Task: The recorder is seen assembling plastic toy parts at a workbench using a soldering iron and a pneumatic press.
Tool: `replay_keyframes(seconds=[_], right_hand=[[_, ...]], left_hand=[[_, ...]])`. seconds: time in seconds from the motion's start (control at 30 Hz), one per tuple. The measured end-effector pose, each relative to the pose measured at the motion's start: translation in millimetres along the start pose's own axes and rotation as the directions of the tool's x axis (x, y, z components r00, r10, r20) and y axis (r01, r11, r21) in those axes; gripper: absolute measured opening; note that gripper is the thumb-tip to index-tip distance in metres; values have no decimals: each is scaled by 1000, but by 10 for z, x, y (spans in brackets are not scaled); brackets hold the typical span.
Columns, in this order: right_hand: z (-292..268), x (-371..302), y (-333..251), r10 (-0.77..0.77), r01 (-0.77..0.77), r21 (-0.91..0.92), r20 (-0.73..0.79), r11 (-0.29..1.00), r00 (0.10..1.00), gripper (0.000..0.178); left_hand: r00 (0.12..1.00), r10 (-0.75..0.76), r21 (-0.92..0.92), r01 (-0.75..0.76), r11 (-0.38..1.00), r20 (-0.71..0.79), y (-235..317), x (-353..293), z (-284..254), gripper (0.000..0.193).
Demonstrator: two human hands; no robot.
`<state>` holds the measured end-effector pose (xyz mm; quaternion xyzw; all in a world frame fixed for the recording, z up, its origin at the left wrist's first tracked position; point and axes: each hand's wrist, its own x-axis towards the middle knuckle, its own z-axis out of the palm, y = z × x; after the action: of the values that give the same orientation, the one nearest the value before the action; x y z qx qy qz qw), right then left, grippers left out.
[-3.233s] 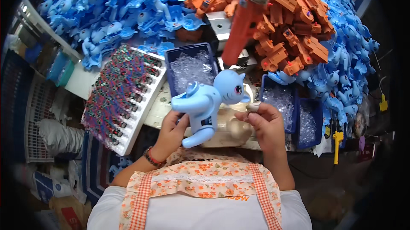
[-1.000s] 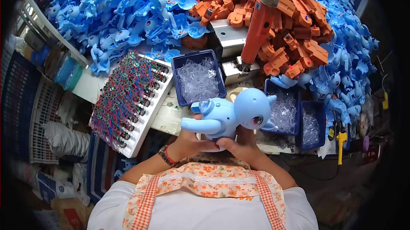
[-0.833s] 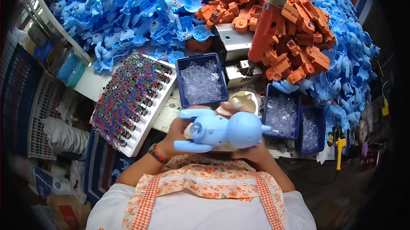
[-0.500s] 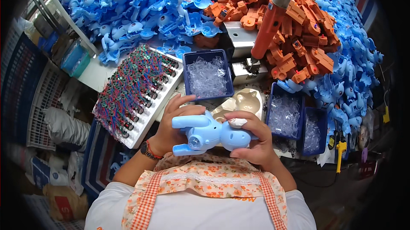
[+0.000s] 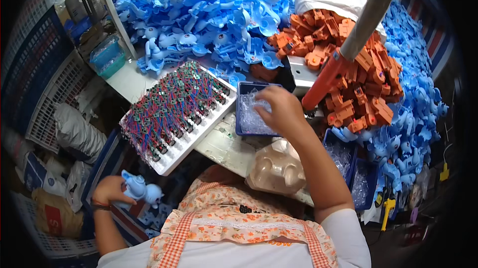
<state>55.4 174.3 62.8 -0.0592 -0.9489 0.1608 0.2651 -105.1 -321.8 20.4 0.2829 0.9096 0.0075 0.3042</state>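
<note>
At the lower left, my left hand (image 5: 110, 191) has its fingers wrapped around a light-blue plastic toy figure (image 5: 137, 189). More blue toys (image 5: 157, 215) lie dimly just beneath it. My right hand (image 5: 281, 108) reaches over a dark-blue bin (image 5: 238, 111) of small clear plastic pieces (image 5: 249, 116). Its thumb and fingers are spread apart above the pieces, with nothing visible between them. A beige moulded holder (image 5: 274, 168) with rounded hollows sits at the table's near edge, below my right forearm, and holds no toy.
A white foam tray (image 5: 199, 136) carries wired circuit boards (image 5: 174, 108). Blue shell parts (image 5: 199, 19) are heaped behind it. An orange-red power screwdriver (image 5: 321, 84) hangs before piled orange parts (image 5: 368, 69). Two more bins (image 5: 341, 156) of clear pieces stand at right.
Both hands held the blue toy over the holder before. My left hand has carried it down to the lower left, while my right hand let go and moved up to the bin. The view has shifted.
</note>
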Motion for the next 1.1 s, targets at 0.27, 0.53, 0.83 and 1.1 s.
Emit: replay_keyframes(seconds=[0.27,0.53,0.83,1.1], right_hand=[[772,845,789,192,-269,-649,-188,712,963,11],[371,1208,722,415,-433,-338,-129,835,901,17],[317,1311,605,379,-251,-555,126,793,917,41],[572,1229,429,263,-162,-633,67,757,963,9]], left_hand=[[847,-492,-168,465,869,-202,-1204,684,1929,62],[728,-461,-299,353,887,-508,-1337,661,1065,49],[435,-99,-145,-73,987,-895,47,662,-341,29],[445,206,63,-315,947,-871,865,585,-470,23]])
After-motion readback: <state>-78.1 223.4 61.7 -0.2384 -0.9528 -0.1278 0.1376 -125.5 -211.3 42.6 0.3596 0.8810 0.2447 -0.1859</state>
